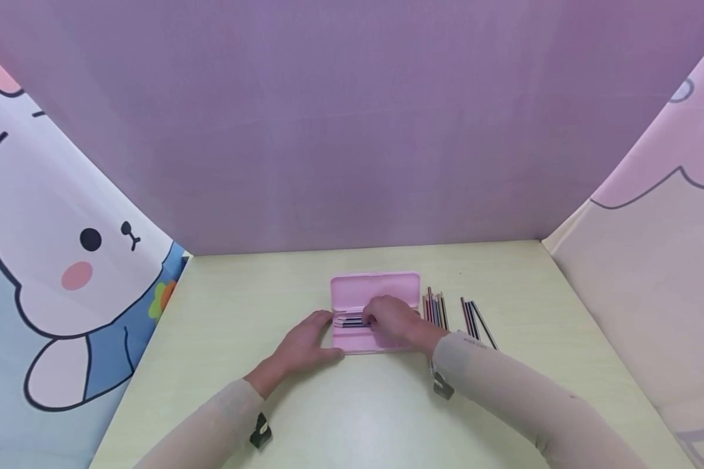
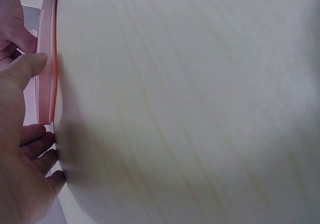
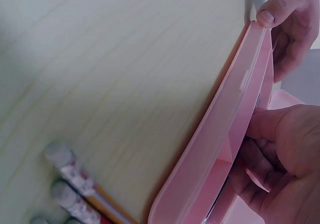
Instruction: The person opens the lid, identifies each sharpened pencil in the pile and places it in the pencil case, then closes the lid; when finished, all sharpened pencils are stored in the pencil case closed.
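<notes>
A pink pencil case (image 1: 352,293) lies on the table with its lid raised at the back. Dark pencils (image 1: 349,322) lie lengthwise in its rear part. My left hand (image 1: 305,342) holds the case by its front left corner, thumb on the front wall (image 2: 46,88) and the other fingers at the left end. Inside the case, the curled fingers of my right hand (image 1: 393,319) pinch a dark pencil (image 3: 218,204); the hand hides part of it and much of the case's right half.
A bunch of pencils (image 1: 435,309) lies just right of the case, partly under my right forearm. Farther right are several more dark pencils (image 1: 470,319). Eraser ends (image 3: 70,191) show close to the right wrist. A purple panel (image 1: 364,130) stands behind the table (image 1: 240,286).
</notes>
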{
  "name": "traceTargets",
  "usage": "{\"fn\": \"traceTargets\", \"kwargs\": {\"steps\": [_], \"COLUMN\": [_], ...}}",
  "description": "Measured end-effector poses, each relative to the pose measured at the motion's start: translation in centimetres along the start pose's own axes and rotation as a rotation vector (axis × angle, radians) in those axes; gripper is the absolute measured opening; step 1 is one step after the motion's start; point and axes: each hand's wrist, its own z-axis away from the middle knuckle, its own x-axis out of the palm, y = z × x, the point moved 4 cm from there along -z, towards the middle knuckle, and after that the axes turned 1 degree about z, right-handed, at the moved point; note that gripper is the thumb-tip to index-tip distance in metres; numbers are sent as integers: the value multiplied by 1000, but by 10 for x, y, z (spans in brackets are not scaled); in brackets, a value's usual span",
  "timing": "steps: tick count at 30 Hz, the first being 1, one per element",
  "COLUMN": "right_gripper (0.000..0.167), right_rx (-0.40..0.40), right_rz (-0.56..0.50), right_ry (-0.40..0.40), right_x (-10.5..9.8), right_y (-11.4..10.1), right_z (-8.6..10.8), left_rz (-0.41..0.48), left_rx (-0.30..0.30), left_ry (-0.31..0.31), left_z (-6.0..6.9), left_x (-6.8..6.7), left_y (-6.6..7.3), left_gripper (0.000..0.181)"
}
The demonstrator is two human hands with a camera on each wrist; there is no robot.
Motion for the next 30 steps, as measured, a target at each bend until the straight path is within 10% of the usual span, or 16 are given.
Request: {"fn": "traceTargets", "kwargs": {"steps": [19,30], "right_gripper": [21,27], "right_rx": [-71,47], "right_rz": [-102,-153], "right_ry": [95,177], "right_x": [-32,-70], "right_y": [14,41], "right_z": [26,55], "left_rz": [-8,-15], "left_rx": [13,11], "left_ry": [2,3], "left_z": [-2,-2], "left_x": [2,2], "left_y": [-3,-1], "left_gripper": [89,88]}}
